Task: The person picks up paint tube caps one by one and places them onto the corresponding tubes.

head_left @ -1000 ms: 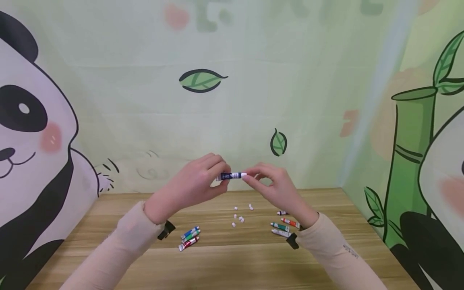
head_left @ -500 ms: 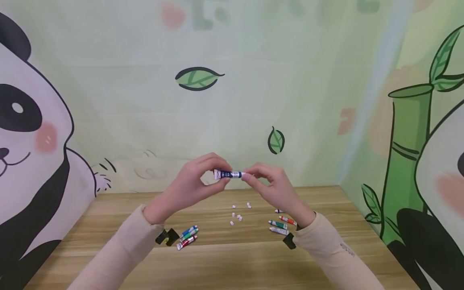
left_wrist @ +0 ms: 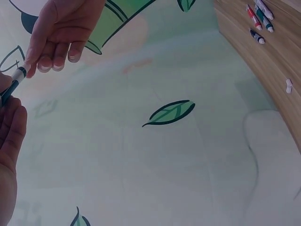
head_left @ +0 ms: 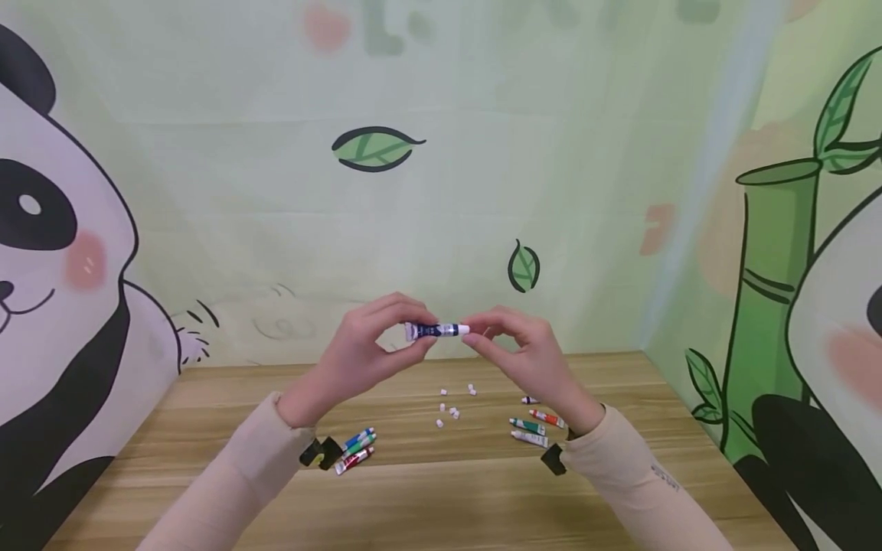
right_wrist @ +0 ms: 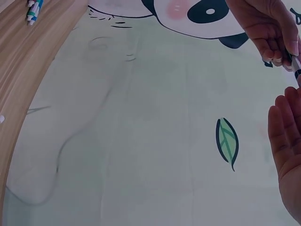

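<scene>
My left hand (head_left: 368,352) pinches a small dark-blue paint tube (head_left: 436,330) between thumb and fingers, holding it level above the table. The tube's crimped end points left and its white cap (head_left: 464,330) points right. At that cap, the thumb and forefinger of my right hand (head_left: 527,346) pinch the tip. The left wrist view shows the right hand (left_wrist: 63,30) with its other fingers loosely bent beside the tube (left_wrist: 13,85). In the right wrist view the tube (right_wrist: 296,65) is cut off by the frame edge.
Blue, green and red paint tubes (head_left: 355,460) lie at left on the wooden table (head_left: 413,505). Several more, including green (head_left: 527,427) and orange (head_left: 547,418) ones, lie at right, partly behind the right wrist. Small white caps (head_left: 454,413) are scattered between. A panda-printed backdrop (head_left: 441,191) stands behind.
The left fingers have shifted along the tube, so its crimped end shows more. The right fingers covered more of the cap half a second ago; more of it shows now.
</scene>
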The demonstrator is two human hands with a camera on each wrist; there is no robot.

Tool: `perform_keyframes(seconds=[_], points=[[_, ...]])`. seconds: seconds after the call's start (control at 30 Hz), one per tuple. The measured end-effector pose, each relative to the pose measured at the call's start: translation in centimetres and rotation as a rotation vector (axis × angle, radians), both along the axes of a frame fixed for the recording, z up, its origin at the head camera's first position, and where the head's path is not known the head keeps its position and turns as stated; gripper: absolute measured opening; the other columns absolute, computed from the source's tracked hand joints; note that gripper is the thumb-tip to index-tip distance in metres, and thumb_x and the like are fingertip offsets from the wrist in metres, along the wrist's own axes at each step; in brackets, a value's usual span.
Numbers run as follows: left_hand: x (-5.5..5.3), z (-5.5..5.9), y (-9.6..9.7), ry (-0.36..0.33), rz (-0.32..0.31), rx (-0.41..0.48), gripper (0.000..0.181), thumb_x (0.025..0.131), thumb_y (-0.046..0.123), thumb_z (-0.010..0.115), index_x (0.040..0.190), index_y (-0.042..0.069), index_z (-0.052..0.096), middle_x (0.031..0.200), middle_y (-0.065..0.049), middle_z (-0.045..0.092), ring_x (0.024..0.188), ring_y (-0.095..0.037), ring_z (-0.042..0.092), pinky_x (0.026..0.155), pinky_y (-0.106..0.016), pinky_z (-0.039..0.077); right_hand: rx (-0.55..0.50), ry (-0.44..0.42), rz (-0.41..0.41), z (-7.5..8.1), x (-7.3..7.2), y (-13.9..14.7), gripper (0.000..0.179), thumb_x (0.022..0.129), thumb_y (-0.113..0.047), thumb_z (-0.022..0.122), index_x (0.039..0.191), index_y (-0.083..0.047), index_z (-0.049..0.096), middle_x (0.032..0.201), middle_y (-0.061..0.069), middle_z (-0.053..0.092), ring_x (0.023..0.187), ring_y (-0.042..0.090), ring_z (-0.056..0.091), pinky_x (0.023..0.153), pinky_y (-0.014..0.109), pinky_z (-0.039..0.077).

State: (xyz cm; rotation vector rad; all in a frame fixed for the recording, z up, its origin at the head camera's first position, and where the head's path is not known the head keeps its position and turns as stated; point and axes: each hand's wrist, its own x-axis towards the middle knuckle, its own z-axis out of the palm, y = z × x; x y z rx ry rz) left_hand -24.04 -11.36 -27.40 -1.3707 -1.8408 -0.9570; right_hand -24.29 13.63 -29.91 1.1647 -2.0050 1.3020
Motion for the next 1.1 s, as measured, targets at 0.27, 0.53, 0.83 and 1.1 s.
perform_keyframes(seconds=[0.27, 0.53, 0.83, 1.1], points=[[-0.05, -0.26, -0.15, 0.023, 0.006, 0.005, 0.026, 0.083, 0.000, 0.081, 0.107, 0.004, 0.072, 0.101, -0.005, 0.071, 0.086, -0.014, 0.066, 0.080, -0.027, 0.056, 0.002, 0.037, -0.011, 0.07, -0.14, -0.29, 0.018, 0.089, 0.001, 0.074, 0.106, -0.008, 0.074, 0.096, 0.000, 0.073, 0.085, 0.016, 0.065, 0.078, 0.030, 0.054], [-0.40, -0.62, -0.23, 0.049, 0.000, 0.003, 0.028, 0.081, -0.003, 0.081, 0.107, 0.003, 0.072, 0.100, -0.006, 0.071, 0.085, -0.014, 0.066, 0.079, -0.029, 0.058, 0.020, 0.070, -0.016, 0.02, -0.36, -0.44, 0.018, 0.089, 0.002, 0.074, 0.104, -0.008, 0.074, 0.094, -0.001, 0.073, 0.085, 0.014, 0.065, 0.078, 0.030, 0.055], [-0.43, -0.46, -0.19, 0.073, 0.006, -0.016, 0.025, 0.083, 0.001, 0.081, 0.106, 0.002, 0.072, 0.101, -0.007, 0.072, 0.086, -0.014, 0.067, 0.078, -0.025, 0.057, 0.025, 0.049, 0.006, -0.10, -0.61, -0.37, 0.018, 0.092, -0.001, 0.072, 0.108, -0.008, 0.071, 0.093, 0.002, 0.072, 0.084, 0.014, 0.064, 0.080, 0.031, 0.055], [-0.58, -0.70, 0.00, 0.085, 0.002, -0.012, 0.024, 0.083, -0.001, 0.080, 0.105, 0.002, 0.072, 0.100, -0.007, 0.072, 0.084, -0.014, 0.067, 0.076, -0.023, 0.057, 0.035, 0.068, 0.013, -0.25, -0.64, -0.40, 0.020, 0.089, 0.001, 0.074, 0.107, -0.008, 0.072, 0.093, 0.001, 0.072, 0.084, 0.014, 0.064, 0.078, 0.030, 0.055]])
